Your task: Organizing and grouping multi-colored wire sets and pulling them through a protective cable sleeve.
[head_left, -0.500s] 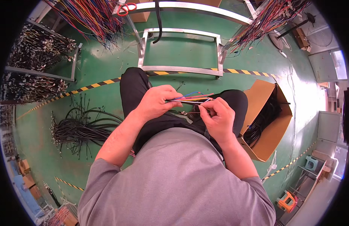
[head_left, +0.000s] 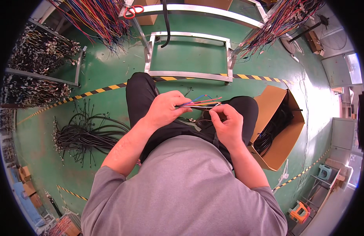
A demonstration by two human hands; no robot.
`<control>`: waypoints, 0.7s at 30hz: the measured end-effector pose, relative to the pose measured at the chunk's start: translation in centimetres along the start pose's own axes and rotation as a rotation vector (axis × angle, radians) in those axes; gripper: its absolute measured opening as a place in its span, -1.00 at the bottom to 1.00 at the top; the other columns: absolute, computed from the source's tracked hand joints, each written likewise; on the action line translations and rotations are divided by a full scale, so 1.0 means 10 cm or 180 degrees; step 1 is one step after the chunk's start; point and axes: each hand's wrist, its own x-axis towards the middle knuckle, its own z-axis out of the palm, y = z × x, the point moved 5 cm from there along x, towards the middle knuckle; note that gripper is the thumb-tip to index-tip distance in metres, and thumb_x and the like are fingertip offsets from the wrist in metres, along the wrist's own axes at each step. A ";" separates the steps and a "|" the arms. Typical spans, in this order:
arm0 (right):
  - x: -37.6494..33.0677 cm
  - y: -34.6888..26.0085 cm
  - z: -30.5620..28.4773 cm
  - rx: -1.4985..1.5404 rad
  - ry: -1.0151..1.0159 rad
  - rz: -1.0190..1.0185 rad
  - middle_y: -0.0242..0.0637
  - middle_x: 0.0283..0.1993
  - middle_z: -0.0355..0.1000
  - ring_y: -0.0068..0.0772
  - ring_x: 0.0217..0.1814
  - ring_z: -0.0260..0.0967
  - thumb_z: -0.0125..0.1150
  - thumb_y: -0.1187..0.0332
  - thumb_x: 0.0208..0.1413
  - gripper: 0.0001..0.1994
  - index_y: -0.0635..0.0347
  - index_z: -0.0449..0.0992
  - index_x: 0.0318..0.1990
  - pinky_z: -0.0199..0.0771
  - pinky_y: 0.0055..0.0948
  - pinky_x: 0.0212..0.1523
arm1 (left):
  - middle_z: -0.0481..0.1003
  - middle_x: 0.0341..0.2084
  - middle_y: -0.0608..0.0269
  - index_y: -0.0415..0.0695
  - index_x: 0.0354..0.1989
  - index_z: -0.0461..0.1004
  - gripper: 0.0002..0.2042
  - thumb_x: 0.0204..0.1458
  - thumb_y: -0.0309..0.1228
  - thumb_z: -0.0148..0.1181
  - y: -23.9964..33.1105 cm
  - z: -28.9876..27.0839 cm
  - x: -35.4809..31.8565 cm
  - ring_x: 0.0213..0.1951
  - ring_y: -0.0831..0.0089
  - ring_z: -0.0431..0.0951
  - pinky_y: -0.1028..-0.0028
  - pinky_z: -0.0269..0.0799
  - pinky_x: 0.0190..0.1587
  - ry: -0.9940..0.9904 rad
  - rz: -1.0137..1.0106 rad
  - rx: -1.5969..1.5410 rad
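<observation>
Above my lap, my left hand (head_left: 165, 110) is closed round a small bundle of thin coloured wires (head_left: 201, 104). Blue, red, orange and white strands fan out from its fingers toward the right. Thumb and forefinger of my right hand (head_left: 228, 122) pinch together at the free ends of the bundle. A thin dark reddish wire runs toward that pinch from below the bundle. The exact tip in the right fingers is too small to make out.
A cardboard box (head_left: 264, 155) of black cables stands by my right knee. Black cables (head_left: 87, 131) lie on the floor at left. Ahead is a metal frame (head_left: 189, 74) with hanging wires and red-handled scissors (head_left: 133, 11). A wire-laden rack (head_left: 42, 76) stands far left.
My right hand has shifted slightly left, its fingers still pinched at the wire ends. The left hand keeps the bundle in nearly the same place.
</observation>
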 end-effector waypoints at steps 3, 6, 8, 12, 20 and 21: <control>0.01 0.03 0.04 0.0149 0.0029 0.0072 -0.41 -0.35 0.52 -0.70 -0.40 0.42 0.35 0.57 0.17 -0.95 0.34 0.58 -0.28 0.44 -0.63 -0.36 | 0.59 -0.33 0.23 -0.09 -0.11 0.69 -0.75 -0.02 -0.46 0.45 0.02 0.03 -0.01 -0.27 0.31 0.63 0.41 0.53 -0.20 -0.0009 0.0158 -0.0133; -0.03 0.01 0.05 0.0090 -0.0035 -0.0131 -0.42 -0.35 0.53 -0.70 -0.40 0.41 0.34 0.58 0.17 -0.95 0.34 0.58 -0.27 0.43 -0.64 -0.35 | 0.59 -0.32 0.22 -0.10 -0.12 0.69 -0.76 -0.01 -0.47 0.44 0.02 0.07 -0.04 -0.26 0.28 0.63 0.40 0.54 -0.18 -0.0072 0.0060 0.0010; -0.04 -0.01 0.07 0.0023 -0.0112 -0.0337 -0.44 -0.35 0.53 -0.70 -0.39 0.41 0.34 0.57 0.17 -0.95 0.34 0.58 -0.26 0.43 -0.63 -0.35 | 0.59 -0.31 0.21 -0.12 -0.11 0.67 -0.75 0.00 -0.47 0.43 -0.01 0.08 -0.05 -0.25 0.25 0.63 0.38 0.53 -0.18 0.0049 0.0113 0.0011; -0.03 0.21 0.14 0.0659 -0.0321 0.0173 -0.34 -0.26 0.55 -0.63 -0.29 0.45 0.35 0.56 0.17 -0.92 0.31 0.59 -0.20 0.45 -0.60 -0.25 | 0.60 -0.29 0.19 -0.16 -0.10 0.64 -0.74 0.01 -0.47 0.42 -0.01 0.07 -0.04 -0.25 0.20 0.62 0.36 0.53 -0.18 0.0147 0.0070 0.0020; -0.08 -0.03 0.06 -0.0022 -0.0470 -0.0216 -0.34 -0.25 0.53 -0.57 -0.25 0.45 0.27 0.57 0.20 -0.88 0.29 0.61 -0.13 0.43 -0.58 -0.24 | 0.61 -0.32 0.27 -0.21 -0.01 0.63 -0.79 0.22 -0.45 0.25 -0.22 0.14 0.02 -0.24 0.47 0.57 0.46 0.46 -0.14 0.0406 -0.0979 -0.0778; -0.09 0.07 0.18 0.0485 -0.0750 0.0404 -0.34 -0.32 0.56 -0.66 -0.32 0.44 0.32 0.45 0.22 -0.86 0.28 0.62 -0.11 0.44 -0.58 -0.27 | 0.61 -0.32 0.27 -0.21 -0.01 0.63 -0.79 0.22 -0.45 0.25 -0.26 0.17 0.04 -0.24 0.47 0.57 0.46 0.46 -0.14 0.0391 -0.0972 -0.0771</control>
